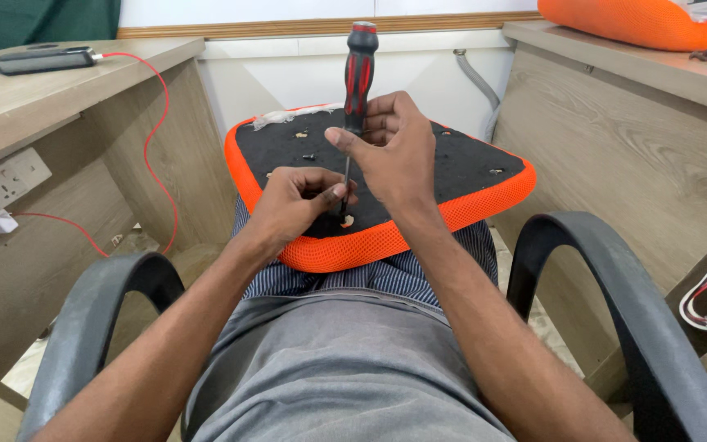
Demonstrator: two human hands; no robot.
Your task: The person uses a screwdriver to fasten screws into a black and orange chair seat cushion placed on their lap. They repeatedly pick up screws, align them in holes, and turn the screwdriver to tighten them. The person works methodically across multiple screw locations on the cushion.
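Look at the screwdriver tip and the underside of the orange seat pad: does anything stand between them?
Nothing visible does. The right hand holds the screwdriver upright; the left hand pinches its shaft just above the seat pad, beside the tip, not under it.

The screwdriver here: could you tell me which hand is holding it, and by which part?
The right hand grips the screwdriver low on its red-and-black handle; the left hand pinches the shaft near the tip.

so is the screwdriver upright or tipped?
Upright: screwdriver has its handle on top, shaft running straight down to the seat pad, right hand holding it.
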